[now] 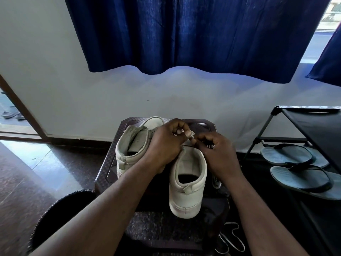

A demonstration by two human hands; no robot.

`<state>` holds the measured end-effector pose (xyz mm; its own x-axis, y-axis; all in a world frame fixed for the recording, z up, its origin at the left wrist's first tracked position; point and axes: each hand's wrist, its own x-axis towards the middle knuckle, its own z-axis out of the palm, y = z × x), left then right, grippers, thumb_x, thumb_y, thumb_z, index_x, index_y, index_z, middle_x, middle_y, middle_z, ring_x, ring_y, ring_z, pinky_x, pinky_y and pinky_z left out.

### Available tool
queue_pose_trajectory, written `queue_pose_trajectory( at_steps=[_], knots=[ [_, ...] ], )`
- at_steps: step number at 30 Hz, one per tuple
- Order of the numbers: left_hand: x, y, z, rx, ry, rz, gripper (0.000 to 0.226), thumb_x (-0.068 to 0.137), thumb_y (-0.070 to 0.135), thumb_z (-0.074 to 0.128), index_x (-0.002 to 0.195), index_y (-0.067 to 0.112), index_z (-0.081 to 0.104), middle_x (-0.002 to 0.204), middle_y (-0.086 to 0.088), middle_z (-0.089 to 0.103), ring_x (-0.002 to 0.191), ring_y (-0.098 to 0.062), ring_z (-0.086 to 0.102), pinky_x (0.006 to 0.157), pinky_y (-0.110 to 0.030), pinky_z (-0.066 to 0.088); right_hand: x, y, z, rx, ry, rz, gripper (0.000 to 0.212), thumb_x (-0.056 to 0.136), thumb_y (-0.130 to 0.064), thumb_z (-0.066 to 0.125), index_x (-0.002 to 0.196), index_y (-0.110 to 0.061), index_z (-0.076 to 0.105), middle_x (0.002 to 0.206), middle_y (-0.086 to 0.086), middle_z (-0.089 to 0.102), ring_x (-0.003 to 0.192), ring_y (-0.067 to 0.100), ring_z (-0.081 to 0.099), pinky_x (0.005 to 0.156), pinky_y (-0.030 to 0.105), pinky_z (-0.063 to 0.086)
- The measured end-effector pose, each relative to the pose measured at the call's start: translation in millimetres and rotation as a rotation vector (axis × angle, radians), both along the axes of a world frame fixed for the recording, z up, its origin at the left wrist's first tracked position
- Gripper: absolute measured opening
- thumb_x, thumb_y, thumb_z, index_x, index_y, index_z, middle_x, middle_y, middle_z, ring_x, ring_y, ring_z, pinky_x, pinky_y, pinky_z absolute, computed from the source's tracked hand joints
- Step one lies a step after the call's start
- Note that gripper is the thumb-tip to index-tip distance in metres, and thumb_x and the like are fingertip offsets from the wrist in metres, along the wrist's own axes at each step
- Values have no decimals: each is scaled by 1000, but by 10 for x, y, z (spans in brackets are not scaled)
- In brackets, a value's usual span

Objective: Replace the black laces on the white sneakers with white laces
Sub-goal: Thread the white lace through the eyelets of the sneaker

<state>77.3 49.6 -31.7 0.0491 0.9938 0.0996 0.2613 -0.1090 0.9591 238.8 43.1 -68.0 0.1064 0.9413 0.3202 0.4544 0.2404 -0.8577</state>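
A single wide-angle view, worn on the person's head, faces forward and tilts steeply down. Both forearms enter from the bottom edge and run up to the middle of the frame, where the left hand (166, 145) and right hand (217, 156) meet, pinching a white lace (192, 138). The two white sneakers (186, 193) sit close below the lens, heels toward it, on a dark stool (107, 169) at lower centre. The lens reaches wide: a pale wall (55, 80) and blue curtain (184, 34) fill the upper half and look bowed, a doorway (11, 108) shows at the left edge, and a shoe rack (313, 122) at the right edge.
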Motion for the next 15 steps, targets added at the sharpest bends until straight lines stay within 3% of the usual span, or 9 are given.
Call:
queue_pose_trajectory(
  at_steps=[4, 5, 8, 10, 12, 15],
  knots=[
    [-38, -96, 88, -74, 74, 43, 4, 90, 21, 76, 91, 20, 72, 68, 12, 61, 57, -5, 51, 60, -26, 41, -16, 12, 10, -31, 88, -56, 5, 89, -18, 80, 92, -20, 83, 87, -11, 79, 83, 2, 72, 75, 18, 50],
    [-50, -146, 105, -94, 124, 48, 11, 87, 27, 77, 95, 21, 73, 75, 12, 64, 61, -3, 55, 61, -25, 44, -18, 17, 6, -44, 109, -74, 4, 88, -19, 80, 91, -20, 83, 87, -10, 79, 84, 5, 73, 78, 23, 53],
    [-97, -334, 120, -65, 408, 15, 46, 79, 42, 74, 122, 26, 71, 116, 7, 65, 100, -9, 65, 83, -25, 49, -53, 26, 13, -87, 190, -73, 3, 88, -20, 81, 87, -22, 81, 84, -9, 79, 84, 12, 74, 83, 34, 57],
    [-91, -435, 108, -26, 540, 22, 61, 78, 33, 70, 137, 19, 63, 130, 1, 60, 118, -17, 61, 98, -28, 48, -90, 29, 67, -94, 218, -40, 6, 89, -19, 80, 84, -22, 80, 78, -6, 77, 76, 13, 69, 79, 36, 55],
    [-84, -457, 108, 26, 566, 59, 48, 81, 20, 66, 128, 11, 68, 124, -5, 67, 117, -24, 61, 98, -32, 49, -133, 20, 191, -45, 298, -12, 10, 91, -11, 77, 84, -18, 79, 73, -3, 75, 69, 11, 64, 72, 33, 53],
    [-84, -468, 124, 67, 570, 94, 33, 82, 18, 63, 112, 10, 74, 111, -8, 74, 108, -26, 64, 93, -35, 50, -106, -16, 477, 127, 603, 37, 10, 93, 1, 69, 91, -9, 73, 85, 2, 78, 80, 13, 70, 76, 28, 57]
  ],
)
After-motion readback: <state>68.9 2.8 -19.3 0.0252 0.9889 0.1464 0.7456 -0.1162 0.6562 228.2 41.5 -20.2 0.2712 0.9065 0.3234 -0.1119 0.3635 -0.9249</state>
